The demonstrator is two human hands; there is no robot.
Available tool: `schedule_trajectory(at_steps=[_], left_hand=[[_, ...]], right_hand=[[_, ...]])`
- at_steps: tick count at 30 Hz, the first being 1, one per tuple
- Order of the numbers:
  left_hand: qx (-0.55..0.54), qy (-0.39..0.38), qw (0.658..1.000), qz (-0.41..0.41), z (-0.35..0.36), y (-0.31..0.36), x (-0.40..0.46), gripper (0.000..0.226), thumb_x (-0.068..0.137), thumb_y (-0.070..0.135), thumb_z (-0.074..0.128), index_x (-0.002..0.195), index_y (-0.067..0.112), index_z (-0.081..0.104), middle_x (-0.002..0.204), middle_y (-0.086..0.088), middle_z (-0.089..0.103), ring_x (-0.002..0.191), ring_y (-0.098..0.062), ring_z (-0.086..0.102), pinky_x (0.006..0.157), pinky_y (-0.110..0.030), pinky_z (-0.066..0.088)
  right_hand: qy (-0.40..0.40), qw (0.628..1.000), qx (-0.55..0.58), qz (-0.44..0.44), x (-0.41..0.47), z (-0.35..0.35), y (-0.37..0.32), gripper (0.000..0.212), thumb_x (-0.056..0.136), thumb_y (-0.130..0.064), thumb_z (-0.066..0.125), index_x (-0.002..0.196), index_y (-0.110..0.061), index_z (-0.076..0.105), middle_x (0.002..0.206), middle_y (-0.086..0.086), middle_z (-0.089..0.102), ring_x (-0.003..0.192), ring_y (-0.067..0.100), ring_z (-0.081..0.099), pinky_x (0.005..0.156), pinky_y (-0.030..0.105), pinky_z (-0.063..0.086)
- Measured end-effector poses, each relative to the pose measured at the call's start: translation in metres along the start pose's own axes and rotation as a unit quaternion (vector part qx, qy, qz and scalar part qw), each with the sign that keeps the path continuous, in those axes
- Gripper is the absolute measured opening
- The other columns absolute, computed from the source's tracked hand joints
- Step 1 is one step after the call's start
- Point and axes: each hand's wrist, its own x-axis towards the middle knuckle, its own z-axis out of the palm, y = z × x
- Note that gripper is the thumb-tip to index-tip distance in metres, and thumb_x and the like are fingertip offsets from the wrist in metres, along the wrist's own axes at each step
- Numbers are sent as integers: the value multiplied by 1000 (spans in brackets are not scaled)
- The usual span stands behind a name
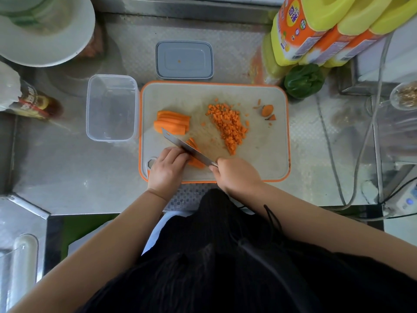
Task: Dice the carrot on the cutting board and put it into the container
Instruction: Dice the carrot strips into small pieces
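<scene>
Clear plastic container [112, 107] sits on the steel bench [74, 168], touching the left edge of the cutting board [266, 154]; nothing in it. Grey lid [184, 59] lies flat just behind the board w/ one tiny orange speck on top.

On the board: pile of diced carrot [229, 125] right of centre, a stack of carrot slabs [172, 122] at left-centre, and the cut-off carrot end [267, 109] plus a small scrap near the far right corner.

Left hand [168, 168] at the board's near-left edge, fingers curled down and pressing on a bundle of carrot strips [195, 154], which poke out to the right of its fingertips. Right hand [237, 173] clenched round the handle of a knife [187, 147]; handle mostly hidden in the fist. Blade runs diagonally up-left across the strips, right against the left fingers, tip near the slab stack.

Off the board: green pepper [303, 81] by the far right corner, yellow bottles [320, 30] behind it.
</scene>
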Motion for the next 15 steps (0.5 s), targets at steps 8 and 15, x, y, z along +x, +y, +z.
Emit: schedule_trajectory(at_steps=[8,15], left_hand=[[-9,6,1000,7,-1,1,3,20,73,-11,76,86,3,71,89,-11,67,93,-24,52,77,-28,44],[-8,-7,1000,3,2,-1,-1,19,75,-9,75,89,4,72,94,-11,67,95,-25,54,80,-31,47]], right_hand=[[-43,999,-27,0,6,-13,-10,38,103,-19,39,65,-14,37,64,2,43,54,17,42,55,33,36],[-50,998,-29,8,17,-4,-12,33,103,-30,36,82,-10,50,66,4,49,57,21,49,56,32,40]])
